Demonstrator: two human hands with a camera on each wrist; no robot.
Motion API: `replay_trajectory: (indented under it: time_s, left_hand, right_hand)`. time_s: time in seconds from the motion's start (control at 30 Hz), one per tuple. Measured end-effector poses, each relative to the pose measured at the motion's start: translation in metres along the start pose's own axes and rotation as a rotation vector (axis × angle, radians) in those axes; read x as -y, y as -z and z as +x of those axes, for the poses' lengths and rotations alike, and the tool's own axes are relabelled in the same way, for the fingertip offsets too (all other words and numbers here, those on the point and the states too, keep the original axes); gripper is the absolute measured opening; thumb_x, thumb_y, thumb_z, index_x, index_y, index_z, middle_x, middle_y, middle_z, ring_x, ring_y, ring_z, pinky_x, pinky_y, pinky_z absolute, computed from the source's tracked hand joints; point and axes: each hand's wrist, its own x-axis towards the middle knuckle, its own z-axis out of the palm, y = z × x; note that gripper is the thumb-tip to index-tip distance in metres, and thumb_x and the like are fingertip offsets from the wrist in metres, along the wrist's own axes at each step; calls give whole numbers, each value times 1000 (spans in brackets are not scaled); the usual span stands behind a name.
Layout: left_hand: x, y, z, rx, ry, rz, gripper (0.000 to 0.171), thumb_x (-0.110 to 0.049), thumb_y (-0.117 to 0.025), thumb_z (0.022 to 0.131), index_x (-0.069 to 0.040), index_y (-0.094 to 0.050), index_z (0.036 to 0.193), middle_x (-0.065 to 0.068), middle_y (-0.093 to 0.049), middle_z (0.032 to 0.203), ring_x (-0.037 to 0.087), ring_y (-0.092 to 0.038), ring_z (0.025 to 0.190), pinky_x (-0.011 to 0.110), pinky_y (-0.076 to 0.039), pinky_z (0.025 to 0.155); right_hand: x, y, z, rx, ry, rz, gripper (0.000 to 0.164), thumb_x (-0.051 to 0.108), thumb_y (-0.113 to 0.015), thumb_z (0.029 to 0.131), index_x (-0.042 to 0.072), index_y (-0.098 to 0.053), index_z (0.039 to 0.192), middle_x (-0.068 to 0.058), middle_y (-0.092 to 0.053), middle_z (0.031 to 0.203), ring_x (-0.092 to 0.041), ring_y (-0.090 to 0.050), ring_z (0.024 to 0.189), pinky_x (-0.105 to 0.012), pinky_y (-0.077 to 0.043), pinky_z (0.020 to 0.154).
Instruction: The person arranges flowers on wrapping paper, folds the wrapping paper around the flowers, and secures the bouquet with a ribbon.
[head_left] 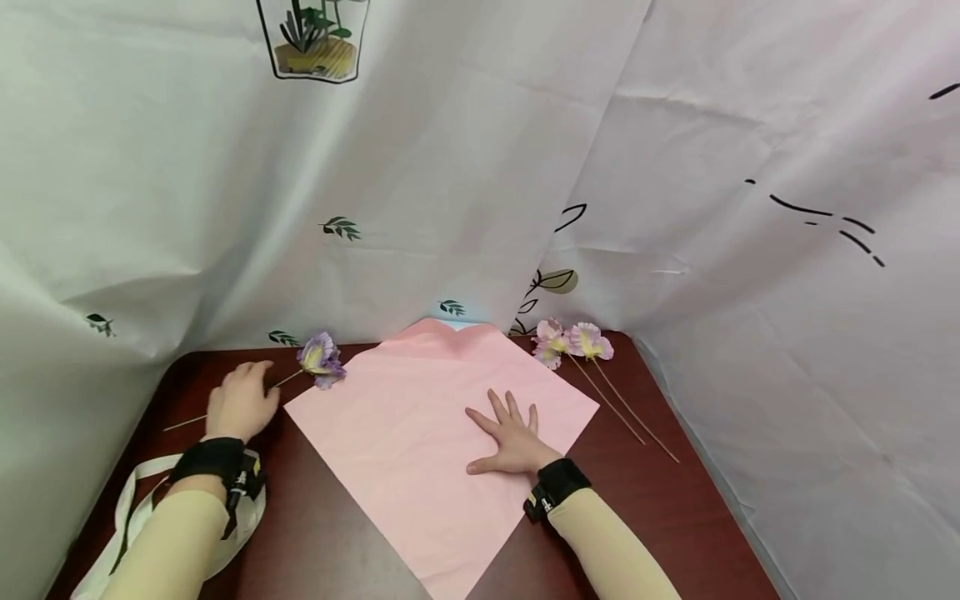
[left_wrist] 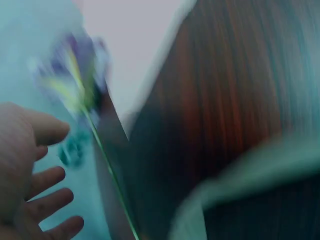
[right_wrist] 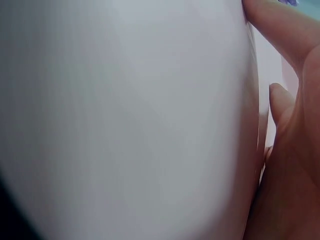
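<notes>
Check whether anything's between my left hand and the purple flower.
Nothing visible stands between your left hand and the purple flower: the left wrist view shows only a gap between fingers and stem. The paper lies to that hand's right.

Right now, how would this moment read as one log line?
Left hand: open near purple flower | right hand: spread on pink paper | two pink flowers: right side of table

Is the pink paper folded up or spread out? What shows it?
Spread out: the pink paper lies largely flat on the table, side corners apart, right hand resting on it.
</notes>
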Motion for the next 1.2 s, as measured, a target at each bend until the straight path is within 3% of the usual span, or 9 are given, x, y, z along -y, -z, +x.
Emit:
replay_trajectory:
  time_s: [0.13, 0.27, 0.53, 0.77, 0.87, 0.97, 1.07, 1.2]
  left_hand:
    - [27, 3, -8, 39, 87, 80, 44, -12, -61, 88, 7, -51, 127, 37, -52, 121, 56, -50, 105, 69, -39, 80]
    - [40, 2, -17, 56, 139, 104, 37, -10, -60, 88, 6, -55, 122, 36, -54, 115, 55, -51, 99, 67, -40, 77]
    - [49, -6, -17, -15, 119, 105, 15, -9, -63, 87, 0, -66, 100, 30, -58, 99, 51, -54, 89, 63, -40, 67]
    - [54, -9, -14, 19, 113, 103, 7, -5, -62, 87, 0, -59, 90, 27, -57, 93, 48, -54, 85, 59, -39, 64]
    - [49, -8, -13, 46, 119, 86, 11, -2, -59, 86, 2, -52, 94, 27, -59, 90, 47, -56, 80, 56, -40, 61]
    - [36, -7, -14, 30, 109, 45, 17, -1, -56, 87, 1, -46, 100, 24, -62, 82, 41, -59, 66, 48, -40, 53]
    - [16, -7, -15, -13, 75, -10, 13, -5, -52, 94, -2, -45, 104, 18, -63, 72, 31, -54, 51, 41, -35, 44]
    - [-14, -12, -15, -57, -8, -54, 13, -12, -54, 98, -6, -46, 107, 13, -62, 67, 25, -52, 48, 38, -33, 41]
  right_hand:
    - [3, -2, 2, -3, 13, 10, 100, 81, -62, 72, 41, -22, 155, -10, 0, 167, -44, 5, 151, -78, 5, 106]
    - [6, -2, 2, -8, 13, 25, 101, 79, -64, 71, 39, -25, 155, -11, -1, 166, -45, 5, 151, -78, 4, 105]
    - [7, 1, 0, -20, 9, 12, 101, 76, -67, 71, 37, -27, 155, -12, -2, 166, -45, 3, 151, -79, 3, 105]
    - [5, 3, 0, -15, 6, 8, 100, 76, -67, 71, 38, -26, 155, -12, -2, 166, -45, 4, 151, -79, 4, 105]
    - [2, 2, -1, -19, 12, 27, 101, 75, -67, 71, 38, -25, 155, -13, -2, 166, -46, 4, 150, -79, 5, 105]
    - [-2, -3, 0, -16, 9, 49, 101, 76, -67, 71, 39, -24, 155, -12, 0, 166, -45, 6, 151, -78, 8, 105]
    - [-5, -6, 1, -3, -5, 40, 101, 79, -63, 71, 42, -20, 155, -9, 4, 167, -42, 10, 151, -76, 10, 106]
    - [-4, -5, 1, -10, 1, 42, 100, 79, -64, 72, 42, -21, 155, -10, 2, 167, -43, 8, 151, -76, 9, 106]
